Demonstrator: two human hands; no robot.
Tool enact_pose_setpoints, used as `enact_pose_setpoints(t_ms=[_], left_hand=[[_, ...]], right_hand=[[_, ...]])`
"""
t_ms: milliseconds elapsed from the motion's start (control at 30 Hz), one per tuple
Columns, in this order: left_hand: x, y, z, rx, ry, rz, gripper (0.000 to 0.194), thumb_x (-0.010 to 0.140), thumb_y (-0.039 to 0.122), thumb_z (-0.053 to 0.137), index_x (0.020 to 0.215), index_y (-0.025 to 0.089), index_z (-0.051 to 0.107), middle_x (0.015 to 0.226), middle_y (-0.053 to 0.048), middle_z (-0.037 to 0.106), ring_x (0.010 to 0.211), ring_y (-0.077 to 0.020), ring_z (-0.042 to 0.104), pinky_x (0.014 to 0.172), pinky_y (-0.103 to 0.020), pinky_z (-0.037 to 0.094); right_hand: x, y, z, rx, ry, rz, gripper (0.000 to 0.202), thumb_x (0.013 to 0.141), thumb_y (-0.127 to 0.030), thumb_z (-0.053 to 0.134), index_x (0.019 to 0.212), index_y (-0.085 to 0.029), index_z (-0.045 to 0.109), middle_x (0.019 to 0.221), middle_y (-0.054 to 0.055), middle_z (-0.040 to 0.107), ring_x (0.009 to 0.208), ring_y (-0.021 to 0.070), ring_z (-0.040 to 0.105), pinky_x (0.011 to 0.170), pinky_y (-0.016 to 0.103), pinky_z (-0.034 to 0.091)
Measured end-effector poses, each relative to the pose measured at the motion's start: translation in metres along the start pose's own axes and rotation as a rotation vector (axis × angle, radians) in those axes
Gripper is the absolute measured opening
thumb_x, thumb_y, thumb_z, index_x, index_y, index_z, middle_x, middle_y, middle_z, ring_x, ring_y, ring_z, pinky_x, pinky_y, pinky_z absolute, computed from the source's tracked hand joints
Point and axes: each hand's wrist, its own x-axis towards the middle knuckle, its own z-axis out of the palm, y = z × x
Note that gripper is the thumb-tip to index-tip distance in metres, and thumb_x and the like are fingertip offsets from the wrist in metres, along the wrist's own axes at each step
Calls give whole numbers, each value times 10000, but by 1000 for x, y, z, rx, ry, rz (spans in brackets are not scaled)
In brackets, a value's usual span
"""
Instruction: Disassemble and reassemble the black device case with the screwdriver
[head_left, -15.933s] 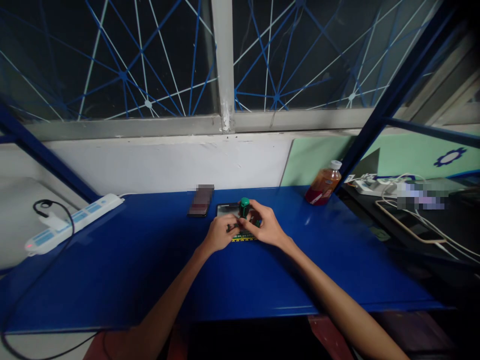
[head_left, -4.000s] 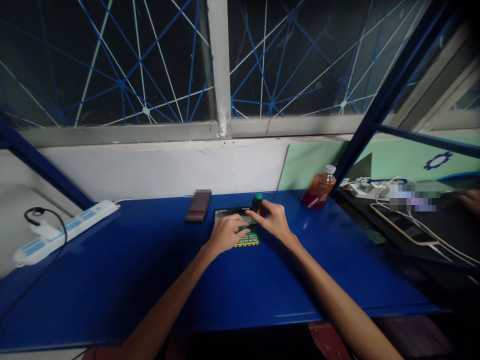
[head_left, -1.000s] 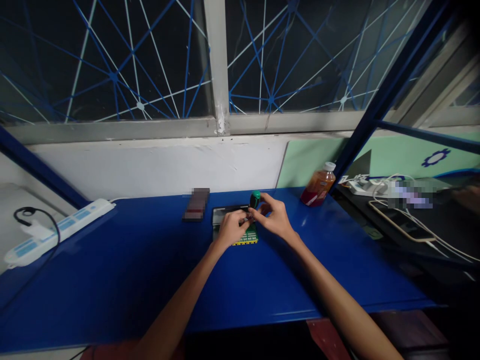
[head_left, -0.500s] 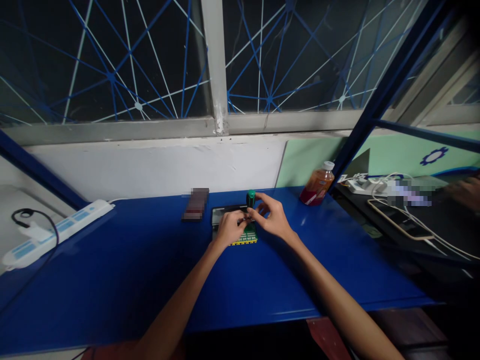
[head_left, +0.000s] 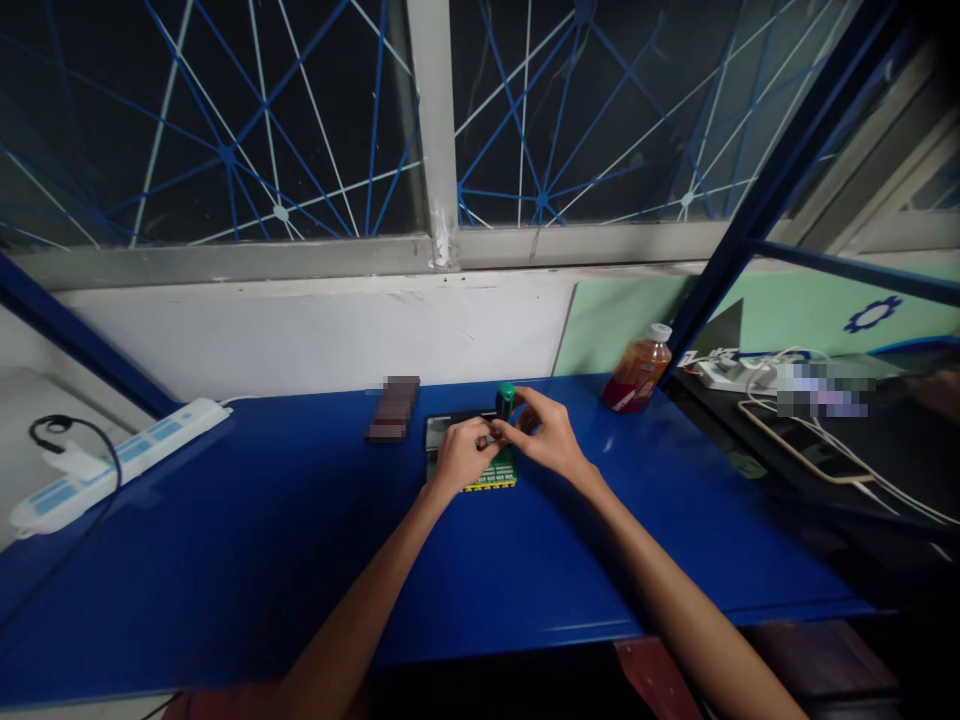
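Observation:
A green-and-black screwdriver [head_left: 506,398] stands nearly upright, green cap up, over the case. My right hand [head_left: 551,435] is closed at it, index finger behind the handle and thumb reaching toward the other hand. My left hand [head_left: 463,455] is closed in a pinch low beside the screwdriver, its fingertips meeting my right fingertips. What lies between these left fingers is too small to make out. Beneath both hands sits an open screwdriver bit case [head_left: 496,474] with rows of small pieces on green and a yellow front edge. The left hand hides much of it.
On the blue table [head_left: 255,560] a dark, blurred-out flat object [head_left: 393,410] lies left of the case. A drink bottle [head_left: 639,368] stands at the back right. A white power strip [head_left: 127,465] is on the left. Phone [head_left: 802,443] and cables lie on the black desk rightward.
My fingertips have shifted slightly and press closer together beside the screwdriver. The whole view has moved a little. The case stays in place on the table.

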Motion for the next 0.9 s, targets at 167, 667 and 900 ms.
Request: enact_pose_setpoints(t_ms=[167, 667, 900], left_hand=[[0, -1, 1, -10, -22, 15, 176, 836, 178, 607, 676, 158, 675, 755, -20, 656, 666, -132, 593, 611, -225, 404], [-4, 7, 3, 168, 5, -34, 170, 804, 204, 630, 641, 162, 652, 696, -21, 632, 593, -131, 553, 543, -236, 339], [-4, 7, 3, 125, -57, 9, 155, 821, 127, 575, 753, 179, 704, 863, -43, 699, 757, -175, 629, 640, -244, 409]], right_hand=[[0, -4, -1, 62, -29, 19, 424, 801, -356, 621, 1177, -186, 525, 935, 58, 647, 551, 113, 589, 494, 248, 483], [-1, 1, 3, -37, -20, 55, 414, 788, -398, 648, 1128, -170, 590, 727, 14, 629, 574, 136, 585, 548, 251, 481], [-1, -6, 0, 31, -49, 32, 397, 816, -356, 608, 1168, -181, 560, 909, 54, 651, 594, 127, 578, 554, 263, 485]])
